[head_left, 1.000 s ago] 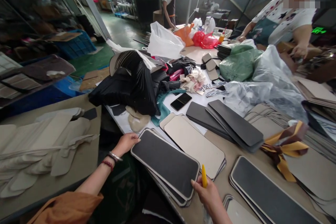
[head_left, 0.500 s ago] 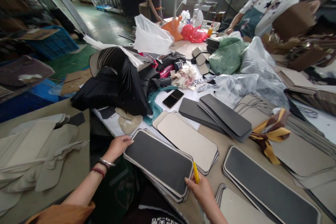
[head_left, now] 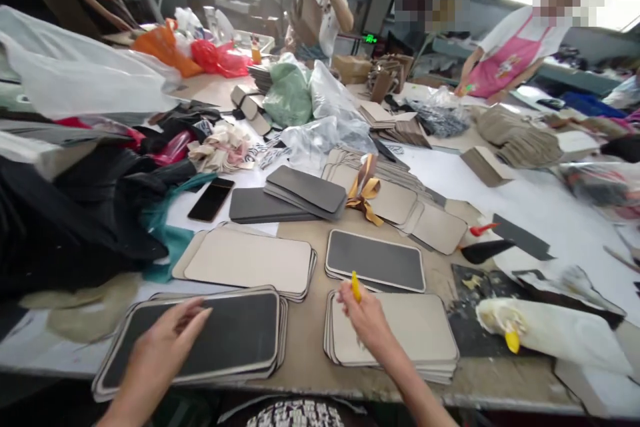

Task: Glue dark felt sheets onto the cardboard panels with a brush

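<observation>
My left hand point(head_left: 163, 347) is over the near-left stack of dark panels with beige rims point(head_left: 235, 333). Its fingers are loosely bent with the thumb apart, and nothing shows in them; whether it touches the top panel I cannot tell. My right hand point(head_left: 364, 317) grips a slim yellow tool point(head_left: 355, 285), whose upper end sticks out above the fingers. Below that hand lies a stack of beige panels point(head_left: 417, 333). Behind are a stack topped by a dark, beige-rimmed panel point(head_left: 375, 259) and another beige stack point(head_left: 250, 257).
A phone point(head_left: 212, 200) lies near plain dark panels point(head_left: 305, 190). At right, a white glue-smeared container point(head_left: 545, 330) with a yellow tip lies on a stained dark sheet point(head_left: 475, 280). Black fabric point(head_left: 75, 227) is heaped at left. Plastic bags point(head_left: 287, 93) and two people point(head_left: 525, 53) point(head_left: 320, 13) are farther back.
The view has swung right. My left hand has left the dark stack's edge and is over its top. My right hand has moved from that stack to above the beige stack, still holding the yellow tool.
</observation>
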`<state>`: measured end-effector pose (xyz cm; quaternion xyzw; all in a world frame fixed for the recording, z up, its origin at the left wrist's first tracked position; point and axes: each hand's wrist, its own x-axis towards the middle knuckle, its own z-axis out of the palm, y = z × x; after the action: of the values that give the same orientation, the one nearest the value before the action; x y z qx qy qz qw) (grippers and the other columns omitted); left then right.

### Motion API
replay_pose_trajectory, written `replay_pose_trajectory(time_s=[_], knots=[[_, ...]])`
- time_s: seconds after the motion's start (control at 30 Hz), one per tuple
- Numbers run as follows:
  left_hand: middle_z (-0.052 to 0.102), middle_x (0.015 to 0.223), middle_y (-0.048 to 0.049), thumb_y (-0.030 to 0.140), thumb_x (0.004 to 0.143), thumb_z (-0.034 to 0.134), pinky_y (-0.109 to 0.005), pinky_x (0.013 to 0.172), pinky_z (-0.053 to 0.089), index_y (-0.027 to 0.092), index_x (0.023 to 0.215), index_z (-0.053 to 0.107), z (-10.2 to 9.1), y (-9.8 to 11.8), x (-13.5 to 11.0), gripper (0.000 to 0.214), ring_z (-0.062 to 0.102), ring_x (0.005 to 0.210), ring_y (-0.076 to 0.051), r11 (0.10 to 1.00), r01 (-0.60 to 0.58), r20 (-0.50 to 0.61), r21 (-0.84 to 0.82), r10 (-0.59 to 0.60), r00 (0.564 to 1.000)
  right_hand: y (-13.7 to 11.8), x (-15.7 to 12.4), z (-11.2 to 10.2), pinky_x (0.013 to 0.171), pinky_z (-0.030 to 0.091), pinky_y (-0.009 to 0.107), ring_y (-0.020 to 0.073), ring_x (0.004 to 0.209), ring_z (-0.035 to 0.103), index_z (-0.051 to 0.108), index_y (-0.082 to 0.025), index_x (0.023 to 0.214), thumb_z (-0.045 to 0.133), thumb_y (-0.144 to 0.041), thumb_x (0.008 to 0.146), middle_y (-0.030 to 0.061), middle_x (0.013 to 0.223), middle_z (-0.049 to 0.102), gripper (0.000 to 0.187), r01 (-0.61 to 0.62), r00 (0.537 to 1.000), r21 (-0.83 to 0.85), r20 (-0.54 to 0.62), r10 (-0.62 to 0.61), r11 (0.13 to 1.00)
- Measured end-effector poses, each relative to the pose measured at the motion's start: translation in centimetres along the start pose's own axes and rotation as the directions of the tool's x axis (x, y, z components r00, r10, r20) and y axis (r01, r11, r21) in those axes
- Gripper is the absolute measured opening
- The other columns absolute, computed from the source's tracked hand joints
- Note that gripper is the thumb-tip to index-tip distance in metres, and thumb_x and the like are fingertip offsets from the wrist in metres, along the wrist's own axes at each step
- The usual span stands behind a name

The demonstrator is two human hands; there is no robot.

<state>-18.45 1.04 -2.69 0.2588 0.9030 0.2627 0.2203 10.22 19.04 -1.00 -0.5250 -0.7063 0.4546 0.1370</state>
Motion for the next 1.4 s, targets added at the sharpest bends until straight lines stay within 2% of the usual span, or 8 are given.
replay_pose_trajectory(time_s=[0.07,0.17,0.3,0.43,0.57,0.97,1.23,1.4], knots=[[0.069,0.079,-0.0022,0.051,0.064,0.054,-0.031,0.070,0.050,0.026,0.088,0.064,4.2,4.1,-2.3,0.036,0.064,0.072,-0.022,0.965,-0.230,0.161,-0.129,0.249,0.955,1.4,-0.8,-3.4,0.063,0.041,0.027,0.0182,0.067,0.054,0.058,-0.019,0.079,0.028,-0.066,0.083,0.0041,0.072,0.059,0.056,-0.010,0.991,0.046,-0.136,0.017,0.999],[0.068,0.091,-0.0035,0.031,0.076,0.052,-0.029,0.080,0.051,0.025,0.093,0.065,10.1,8.4,-5.8,0.023,0.063,0.086,-0.019,0.839,-0.502,0.362,-0.211,0.544,0.757,3.7,-2.1,-6.0,0.058,0.041,0.028,0.0176,0.060,0.052,0.058,-0.018,0.076,0.031,-0.074,0.077,0.0037,0.068,0.057,0.062,-0.082,0.961,0.138,-0.250,0.115,0.987],[0.064,0.109,-0.0070,0.016,0.076,0.059,-0.036,0.093,0.048,0.024,0.100,0.064,15.0,9.9,-8.3,0.026,0.059,0.103,-0.021,0.646,-0.745,0.519,-0.165,0.700,0.491,5.9,-3.0,-4.4,0.055,0.043,0.026,0.0150,0.053,0.052,0.053,-0.019,0.071,0.038,-0.073,0.076,0.0010,0.061,0.055,0.056,-0.066,0.957,0.360,-0.242,0.162,0.931],[0.059,0.121,-0.0089,0.015,0.072,0.067,-0.046,0.096,0.046,0.024,0.105,0.063,16.6,9.4,-8.5,0.034,0.053,0.114,-0.027,0.485,-0.870,0.609,-0.090,0.718,0.337,7.3,-2.7,-1.1,0.058,0.047,0.026,0.0169,0.058,0.059,0.059,-0.017,0.072,0.053,-0.064,0.073,0.0016,0.061,0.060,0.047,-0.036,0.968,0.379,-0.216,0.127,0.925],[0.059,0.122,-0.0090,0.018,0.076,0.065,-0.045,0.097,0.047,0.022,0.107,0.062,17.3,8.3,-8.3,0.032,0.052,0.115,-0.027,0.378,-0.925,0.583,-0.036,0.759,0.288,9.8,-2.7,-1.6,0.058,0.047,0.026,0.0176,0.059,0.060,0.061,-0.017,0.072,0.053,-0.056,0.076,0.0032,0.063,0.062,0.040,-0.043,0.935,0.315,-0.322,0.150,0.948],[0.062,0.117,-0.0048,0.024,0.084,0.054,-0.036,0.092,0.051,0.024,0.106,0.062,18.4,7.2,-8.0,0.023,0.058,0.109,-0.020,0.159,-0.987,0.387,0.019,0.909,0.154,18.4,-5.8,-13.2,0.079,0.044,0.040,0.0241,0.077,0.056,0.060,-0.019,0.074,0.042,-0.061,0.082,0.0097,0.078,0.061,0.047,-0.036,0.705,-0.127,-0.706,-0.065,0.991],[0.063,0.116,-0.0060,0.021,0.083,0.055,-0.040,0.086,0.055,0.023,0.104,0.062,18.6,7.3,-8.0,0.023,0.059,0.107,-0.023,0.113,-0.993,0.374,0.023,0.920,0.114,13.8,-9.2,-5.7,0.069,0.047,0.033,0.0211,0.075,0.055,0.059,-0.019,0.082,0.036,-0.027,0.094,0.0066,0.075,0.058,0.027,0.062,0.798,-0.539,-0.478,-0.366,0.840],[0.063,0.115,-0.0073,0.017,0.080,0.057,-0.041,0.086,0.054,0.022,0.105,0.060,18.5,7.3,-7.8,0.026,0.059,0.106,-0.024,0.151,-0.988,0.375,-0.031,0.918,0.128,9.3,-9.4,0.5,0.067,0.048,0.030,0.0185,0.074,0.056,0.058,-0.020,0.083,0.040,-0.019,0.092,0.0043,0.077,0.060,0.020,0.231,0.846,-0.336,-0.394,-0.359,0.913]])
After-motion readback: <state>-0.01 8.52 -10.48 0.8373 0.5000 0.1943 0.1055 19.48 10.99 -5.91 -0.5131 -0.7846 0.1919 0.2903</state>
